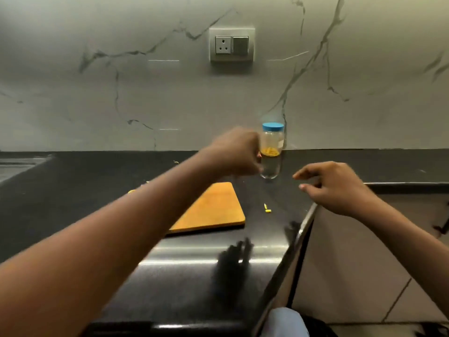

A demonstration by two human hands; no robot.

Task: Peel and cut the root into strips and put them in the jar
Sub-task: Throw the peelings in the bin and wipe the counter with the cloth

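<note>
A clear glass jar with a blue lid stands on the black counter against the wall. Yellow root strips lie in its bottom. My left hand reaches across the counter, its fingers curled against the jar's left side, gripping it. To the right of the jar my right hand hovers with loosely bent fingers and holds nothing. Two small yellow root pieces lie loose on the counter between the jar and the front edge.
An orange wooden cutting board lies on the counter, partly under my left forearm. A sink is at the far left. Small peel scraps lie near the back. The counter's corner edge drops to the floor on the right.
</note>
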